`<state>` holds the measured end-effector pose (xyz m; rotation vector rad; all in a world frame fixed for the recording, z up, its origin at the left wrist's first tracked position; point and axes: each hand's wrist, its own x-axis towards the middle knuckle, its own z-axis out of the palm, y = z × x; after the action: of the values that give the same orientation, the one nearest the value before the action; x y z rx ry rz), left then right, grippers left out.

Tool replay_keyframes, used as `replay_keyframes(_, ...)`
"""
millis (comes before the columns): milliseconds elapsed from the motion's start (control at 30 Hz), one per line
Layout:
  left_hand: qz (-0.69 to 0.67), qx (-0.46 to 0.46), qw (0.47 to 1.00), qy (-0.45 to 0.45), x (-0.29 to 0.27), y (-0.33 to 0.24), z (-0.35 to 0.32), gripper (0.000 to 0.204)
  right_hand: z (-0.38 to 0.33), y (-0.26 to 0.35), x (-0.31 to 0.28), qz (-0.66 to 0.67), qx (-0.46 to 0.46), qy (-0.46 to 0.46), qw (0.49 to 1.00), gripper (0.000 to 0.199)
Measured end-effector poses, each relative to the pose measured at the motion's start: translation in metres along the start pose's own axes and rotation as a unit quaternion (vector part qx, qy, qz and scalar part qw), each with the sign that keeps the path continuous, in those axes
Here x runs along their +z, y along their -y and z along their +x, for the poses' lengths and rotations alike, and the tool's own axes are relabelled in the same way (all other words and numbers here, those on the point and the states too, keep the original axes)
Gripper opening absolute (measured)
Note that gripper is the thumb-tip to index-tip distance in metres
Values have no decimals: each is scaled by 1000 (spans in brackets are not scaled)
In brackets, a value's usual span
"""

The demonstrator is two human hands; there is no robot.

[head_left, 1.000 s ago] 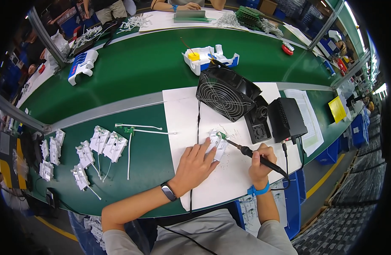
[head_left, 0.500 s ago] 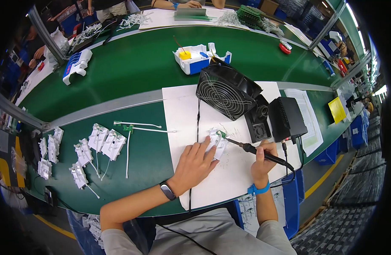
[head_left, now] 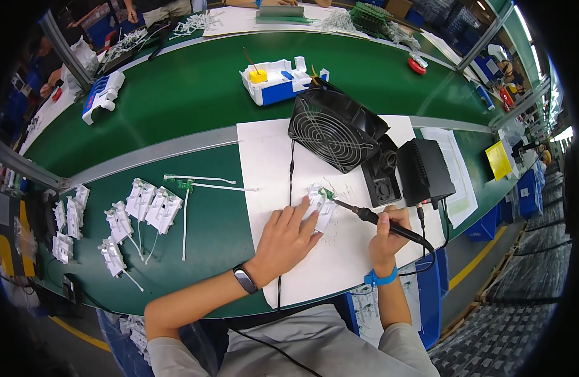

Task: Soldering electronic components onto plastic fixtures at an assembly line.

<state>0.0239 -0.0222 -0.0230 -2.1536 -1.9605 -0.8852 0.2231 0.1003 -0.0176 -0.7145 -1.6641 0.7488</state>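
Left hand [head_left: 288, 242] lies flat on the white sheet [head_left: 264, 163], fingers spread, fingertips pressing the small white part [head_left: 321, 207] held beneath them. Right hand [head_left: 390, 235] is closed around the soldering iron [head_left: 377, 221]; its tip meets the part's upper edge.

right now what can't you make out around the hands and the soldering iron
- Head view: the joint where the black soldering iron tip meets the small white plastic part with a green board is too small to see.
- Much of that part lies under the left hand.
- The right hand wraps the iron's handle, hiding the grip.
- The black mesh-fronted fan covers the white paper sheet behind it.
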Motion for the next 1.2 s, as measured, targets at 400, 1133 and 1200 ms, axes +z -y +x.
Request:
replay_keyframes(400, -8, -5, 1000, 2, 1, 1, 0, 42, -2, 3, 2, -12, -2, -15, 1000, 27)
replay_keyframes(1133, -3, 15, 1000, -11, 1, 0, 1, 42, 74, -4, -31, -87, -31, -199, 976, 18)
replay_keyframes(1200, -1, 14, 1000, -15, 1, 0, -2, 42, 77, 3, -31, -107, -14, -195, 975, 19)
